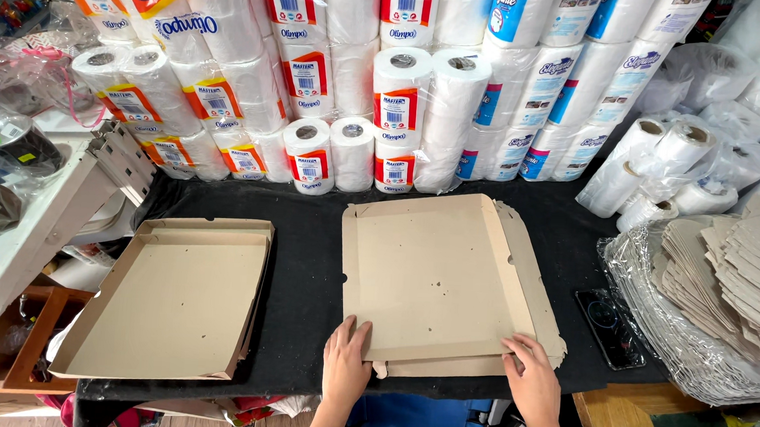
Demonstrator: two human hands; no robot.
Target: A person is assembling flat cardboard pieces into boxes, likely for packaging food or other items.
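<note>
A flat brown cardboard box blank (pixel 438 276) lies on the black tabletop (pixel 304 280) in front of me. My left hand (pixel 346 363) presses on its near left corner, fingers together on the card. My right hand (pixel 532 382) rests on its near right corner, by the folded side flap. A narrow front flap (pixel 441 367) shows between the two hands. Neither hand lifts the blank off the table.
A folded-up box tray (pixel 169 301) sits at the left. A stack of flat blanks (pixel 750 275) lies in clear plastic at the right, a black phone (pixel 610 328) beside it. Wrapped paper rolls (pixel 396 108) are piled along the back. A white shelf (pixel 12 250) stands left.
</note>
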